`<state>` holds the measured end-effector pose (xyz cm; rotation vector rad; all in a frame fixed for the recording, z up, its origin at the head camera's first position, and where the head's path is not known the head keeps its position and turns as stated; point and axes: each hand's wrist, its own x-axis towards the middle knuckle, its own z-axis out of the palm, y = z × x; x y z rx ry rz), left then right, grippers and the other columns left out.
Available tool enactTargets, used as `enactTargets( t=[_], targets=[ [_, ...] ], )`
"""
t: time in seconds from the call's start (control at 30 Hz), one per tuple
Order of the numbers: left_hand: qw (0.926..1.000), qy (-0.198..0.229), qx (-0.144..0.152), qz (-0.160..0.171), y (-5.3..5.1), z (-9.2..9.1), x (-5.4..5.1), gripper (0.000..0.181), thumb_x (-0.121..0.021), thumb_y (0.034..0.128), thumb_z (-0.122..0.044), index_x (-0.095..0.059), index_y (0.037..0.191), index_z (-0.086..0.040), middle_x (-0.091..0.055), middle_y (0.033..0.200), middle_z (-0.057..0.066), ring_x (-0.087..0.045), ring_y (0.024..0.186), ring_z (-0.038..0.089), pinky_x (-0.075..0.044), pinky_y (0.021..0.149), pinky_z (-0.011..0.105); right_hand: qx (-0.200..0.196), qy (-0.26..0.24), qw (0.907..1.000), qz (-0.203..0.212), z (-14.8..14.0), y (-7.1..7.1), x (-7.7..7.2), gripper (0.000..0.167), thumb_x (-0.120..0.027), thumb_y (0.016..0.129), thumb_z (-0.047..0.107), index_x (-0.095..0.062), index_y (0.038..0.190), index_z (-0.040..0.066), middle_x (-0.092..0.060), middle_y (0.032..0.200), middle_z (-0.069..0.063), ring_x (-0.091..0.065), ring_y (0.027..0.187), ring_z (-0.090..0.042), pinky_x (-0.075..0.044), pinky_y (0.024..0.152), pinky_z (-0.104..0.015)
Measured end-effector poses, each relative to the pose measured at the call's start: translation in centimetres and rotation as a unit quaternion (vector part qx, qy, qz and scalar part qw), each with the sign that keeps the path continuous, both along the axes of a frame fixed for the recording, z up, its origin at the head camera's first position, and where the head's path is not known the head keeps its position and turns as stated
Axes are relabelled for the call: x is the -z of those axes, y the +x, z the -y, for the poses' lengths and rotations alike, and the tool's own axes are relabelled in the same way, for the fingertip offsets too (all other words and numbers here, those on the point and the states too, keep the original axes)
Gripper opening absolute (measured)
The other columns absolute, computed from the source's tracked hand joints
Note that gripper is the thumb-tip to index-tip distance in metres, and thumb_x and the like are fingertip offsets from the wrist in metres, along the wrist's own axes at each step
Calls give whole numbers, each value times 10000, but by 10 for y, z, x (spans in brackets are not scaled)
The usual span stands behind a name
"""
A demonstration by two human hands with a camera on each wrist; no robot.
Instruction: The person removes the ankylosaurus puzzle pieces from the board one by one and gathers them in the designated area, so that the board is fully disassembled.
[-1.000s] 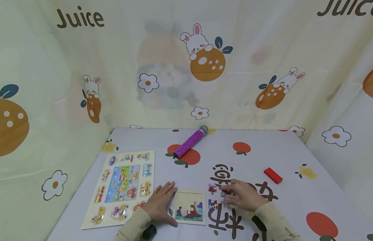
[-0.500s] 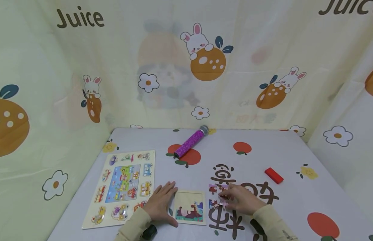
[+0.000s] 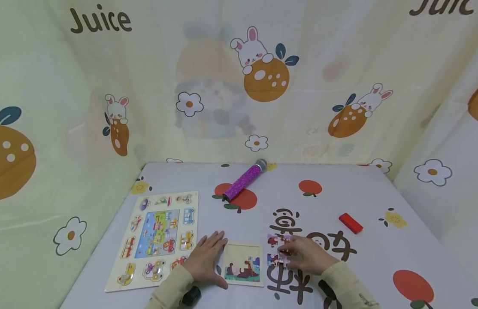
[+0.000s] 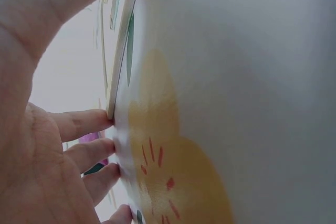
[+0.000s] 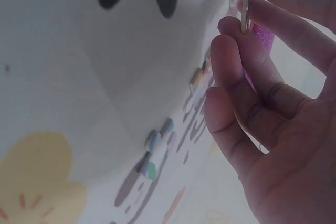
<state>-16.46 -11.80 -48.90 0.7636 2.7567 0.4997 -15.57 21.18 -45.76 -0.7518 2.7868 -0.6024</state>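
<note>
In the head view, my left hand (image 3: 206, 262) lies with spread fingers along the left side of a small wooden puzzle tray (image 3: 243, 244). The left wrist view has a fingertip touching the tray's edge (image 4: 119, 51). Joined jigsaw pieces (image 3: 244, 271) with a dinosaur picture fill the tray's lower part. Right of the tray, my right hand (image 3: 309, 256) is over a cluster of loose pieces. Between thumb and fingers it pinches a thin jigsaw piece (image 5: 245, 9), seen edge-on in the right wrist view. Two loose pieces, an upper one (image 3: 272, 241) and a lower one (image 3: 272, 259), lie just left of its fingertips.
A larger vehicle puzzle board (image 3: 121, 268) lies left of my left hand. A purple glitter microphone (image 3: 243, 183) rests farther back, and a red block (image 3: 351, 223) lies at the right. Printed curtains (image 3: 223, 150) enclose the table's back and sides.
My right hand has shifted slightly toward me, its fingers lower over the loose pieces. The left hand and tray stay in place.
</note>
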Motion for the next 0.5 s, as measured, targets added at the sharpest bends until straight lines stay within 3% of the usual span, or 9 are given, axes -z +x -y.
enactTargets(
  t=[0.23,0.5],
  targets=[
    [9999,53,41,-124,1,0,-1,1197,-854,506,-620,-379,1463,-80,-248,1580,101,-195,1463,290,-151,1204,504,-112,-31,9998,-171,-3,-1,2,397,-812,740,192,-717,1117,113,-532,825,107,-434,722,-45,-412,604,-215],
    [10000,26,15,-90,0,1,2,1199,-844,509,-636,-374,1468,-91,-240,1584,93,-189,1465,284,-141,1207,497,68,-24,9999,106,-3,3,4,384,-810,751,209,-716,1117,144,-545,855,125,-446,772,-78,-427,657,-272]
  ],
)
